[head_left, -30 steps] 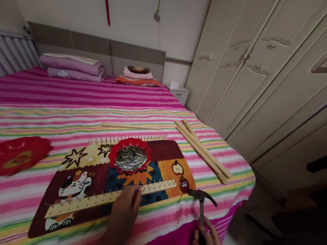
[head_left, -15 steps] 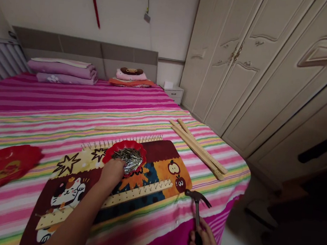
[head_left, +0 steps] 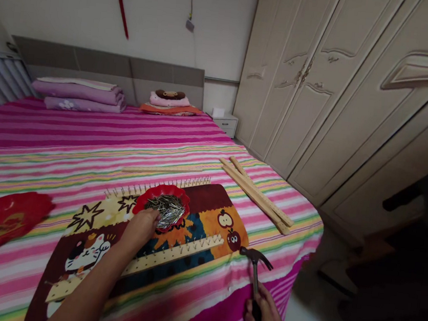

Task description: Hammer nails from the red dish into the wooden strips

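Observation:
My left hand (head_left: 143, 226) is at the near left rim of a red scalloped bowl (head_left: 140, 198), fingers closed at the nails (head_left: 170, 208) heaped inside. Whether a nail is between the fingertips is too small to tell. A claw hammer (head_left: 255, 273) is gripped by its black handle in my right hand (head_left: 267, 318), its head raised near the mat's right edge. Under my left forearm runs a wooden strip (head_left: 184, 252) with a row of nails standing in it. Behind the bowl lies a second nailed strip (head_left: 192, 182).
The patterned mat (head_left: 210, 193) lies on a striped bedspread (head_left: 93, 165). Several loose wooden strips (head_left: 258, 196) rest to the right, and a thin strip (head_left: 162, 169) lies farther back. A red tray (head_left: 34, 207) sits at left. Wardrobe doors (head_left: 280, 85) stand beyond the bed's right edge.
My left hand has drawn back slightly toward the bowl's near left rim, showing more of the nails. My right hand still holds the hammer. The whole view has shifted slightly.

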Available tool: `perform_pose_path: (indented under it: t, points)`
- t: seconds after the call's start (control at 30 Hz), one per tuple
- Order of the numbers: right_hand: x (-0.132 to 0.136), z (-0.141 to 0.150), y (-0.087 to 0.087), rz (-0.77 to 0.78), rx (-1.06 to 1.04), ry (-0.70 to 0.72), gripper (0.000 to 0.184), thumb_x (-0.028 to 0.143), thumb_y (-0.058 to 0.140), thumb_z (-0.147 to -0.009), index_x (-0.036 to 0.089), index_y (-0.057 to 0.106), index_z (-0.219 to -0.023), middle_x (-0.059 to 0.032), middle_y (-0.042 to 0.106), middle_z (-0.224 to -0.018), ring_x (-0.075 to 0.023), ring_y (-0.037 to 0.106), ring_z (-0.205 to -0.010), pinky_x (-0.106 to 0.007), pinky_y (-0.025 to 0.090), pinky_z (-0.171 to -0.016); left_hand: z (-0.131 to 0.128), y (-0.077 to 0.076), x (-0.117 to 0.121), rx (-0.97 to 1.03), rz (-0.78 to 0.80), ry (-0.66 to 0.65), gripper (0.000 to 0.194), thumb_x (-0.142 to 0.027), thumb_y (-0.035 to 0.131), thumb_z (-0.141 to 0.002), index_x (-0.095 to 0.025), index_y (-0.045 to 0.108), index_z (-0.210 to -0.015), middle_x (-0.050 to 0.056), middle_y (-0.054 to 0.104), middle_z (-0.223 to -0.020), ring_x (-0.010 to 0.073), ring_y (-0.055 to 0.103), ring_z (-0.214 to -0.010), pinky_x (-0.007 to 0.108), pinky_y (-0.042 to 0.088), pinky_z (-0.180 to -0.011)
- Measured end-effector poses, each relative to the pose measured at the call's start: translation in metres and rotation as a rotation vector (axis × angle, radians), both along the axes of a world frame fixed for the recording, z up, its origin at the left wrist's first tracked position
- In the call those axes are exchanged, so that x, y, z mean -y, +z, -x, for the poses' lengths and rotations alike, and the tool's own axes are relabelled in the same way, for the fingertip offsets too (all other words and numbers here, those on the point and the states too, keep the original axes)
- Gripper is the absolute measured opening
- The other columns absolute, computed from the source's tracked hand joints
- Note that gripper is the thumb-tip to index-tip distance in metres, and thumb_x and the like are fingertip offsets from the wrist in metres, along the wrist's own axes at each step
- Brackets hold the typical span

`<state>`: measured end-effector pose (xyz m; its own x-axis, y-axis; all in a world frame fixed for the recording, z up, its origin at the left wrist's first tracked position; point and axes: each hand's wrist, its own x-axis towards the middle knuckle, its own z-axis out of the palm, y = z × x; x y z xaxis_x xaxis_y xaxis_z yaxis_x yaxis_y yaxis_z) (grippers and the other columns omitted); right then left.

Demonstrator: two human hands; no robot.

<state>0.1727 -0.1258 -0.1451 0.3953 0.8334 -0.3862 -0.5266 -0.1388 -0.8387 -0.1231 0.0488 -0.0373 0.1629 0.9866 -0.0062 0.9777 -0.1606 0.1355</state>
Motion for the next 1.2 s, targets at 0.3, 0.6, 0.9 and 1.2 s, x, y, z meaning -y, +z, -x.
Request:
perform_pose_path:
  t: [0.3,0.6,0.9,1.2]
  points:
    - [0.000,0.002,0.003,0.007,0.015,-0.003,0.048,0.046,0.065,-0.071,0.023,0.047,-0.109,0.0064,0.056,-0.055,-0.0088,0.042,-0.037,-0.015,0.031,-0.027,0.008,0.000,0.003,0.052,-0.006,0.016,0.022,-0.018,0.043,-0.082,-0.016,0.063,-0.093,0.009,0.066,-0.095,0.0181,0.060,-0.087,0.026,0.041,-0.078]
    - [-0.002,0.001,0.001,0.014,0.005,-0.014,0.054,0.050,0.068,-0.066,0.022,0.047,-0.107,0.0076,0.054,-0.054,-0.0089,0.043,-0.034,-0.015,0.030,-0.025,0.002,-0.005,-0.003,0.010,-0.009,0.003,0.018,-0.021,0.047,-0.079,-0.020,0.064,-0.077,0.007,0.065,-0.084,0.0183,0.059,-0.080,0.027,0.040,-0.072]
    - [-0.001,0.000,0.001,0.030,0.017,-0.014,0.054,0.047,0.067,-0.067,0.021,0.046,-0.110,0.0074,0.054,-0.053,-0.0091,0.042,-0.035,-0.015,0.031,-0.026,0.016,0.005,0.004,0.250,-0.147,0.083,0.020,-0.030,0.043,-0.075,-0.020,0.059,-0.068,0.004,0.063,-0.076,0.0173,0.057,-0.075,0.026,0.042,-0.072]
    - [-0.001,0.001,0.007,0.023,0.010,-0.010,0.051,0.046,0.067,-0.066,0.022,0.046,-0.106,0.0074,0.054,-0.054,-0.0087,0.042,-0.035,-0.015,0.030,-0.026,0.011,0.014,0.065,0.795,-0.072,0.347,0.024,-0.043,0.054,-0.064,-0.021,0.061,-0.072,-0.001,0.067,-0.072,0.0145,0.058,-0.065,0.024,0.045,-0.061]
